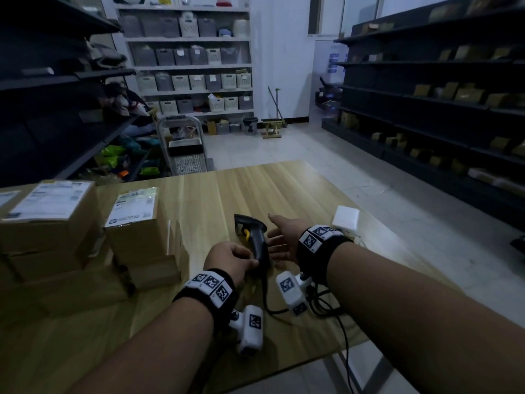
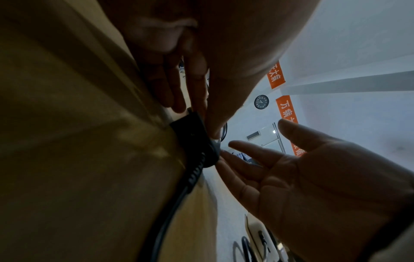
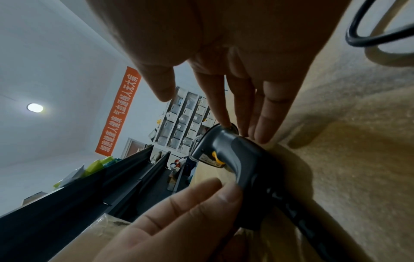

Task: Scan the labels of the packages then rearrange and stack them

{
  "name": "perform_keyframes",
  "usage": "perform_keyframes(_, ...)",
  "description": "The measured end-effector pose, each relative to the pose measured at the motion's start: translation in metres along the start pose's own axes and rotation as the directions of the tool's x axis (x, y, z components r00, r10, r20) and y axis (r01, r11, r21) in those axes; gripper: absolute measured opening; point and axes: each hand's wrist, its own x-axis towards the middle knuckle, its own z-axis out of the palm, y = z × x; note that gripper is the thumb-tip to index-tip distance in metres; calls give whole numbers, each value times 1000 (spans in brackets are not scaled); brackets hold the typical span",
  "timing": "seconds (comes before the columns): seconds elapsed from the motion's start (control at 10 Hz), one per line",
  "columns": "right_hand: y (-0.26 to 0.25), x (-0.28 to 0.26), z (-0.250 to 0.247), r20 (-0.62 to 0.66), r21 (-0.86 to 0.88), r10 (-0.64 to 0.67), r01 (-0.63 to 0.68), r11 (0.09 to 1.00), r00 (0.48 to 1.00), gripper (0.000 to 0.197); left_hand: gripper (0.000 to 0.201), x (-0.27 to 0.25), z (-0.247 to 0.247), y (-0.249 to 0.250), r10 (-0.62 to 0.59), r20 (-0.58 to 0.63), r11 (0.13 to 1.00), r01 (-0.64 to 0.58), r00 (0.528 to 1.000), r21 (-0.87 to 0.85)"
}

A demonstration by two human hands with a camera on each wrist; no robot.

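Observation:
A black barcode scanner (image 1: 254,240) with a yellow trigger lies on the wooden table (image 1: 216,191). My left hand (image 1: 246,258) pinches the lower end of its handle; in the right wrist view the left thumb (image 3: 224,191) presses against the handle of the scanner (image 3: 237,159). My right hand (image 1: 277,242) is spread open just right of the scanner, and its fingertips (image 3: 260,136) touch the scanner's head. Cardboard packages with white labels stand stacked at the left: a tall box (image 1: 133,223) on a lower one, and a wider stack (image 1: 48,220) beyond it.
The scanner's black cable (image 1: 321,305) loops toward the table's near edge. A white box-shaped device (image 1: 345,220) sits at the right edge. Dark shelving lines both sides of the room, and a step ladder (image 1: 181,143) stands beyond the table.

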Motion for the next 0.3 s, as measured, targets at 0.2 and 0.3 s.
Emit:
perform_keyframes(0.2,-19,-26,-3,-100,14,-112,114,993,989,52,21,-19,-15,2,6,-37,991,-10,999,-133)
perform_keyframes(0.3,-37,-42,-3,-167,76,-225,240,968,960,47,17,-23,-20,1,5,-59,983,-15,998,-181)
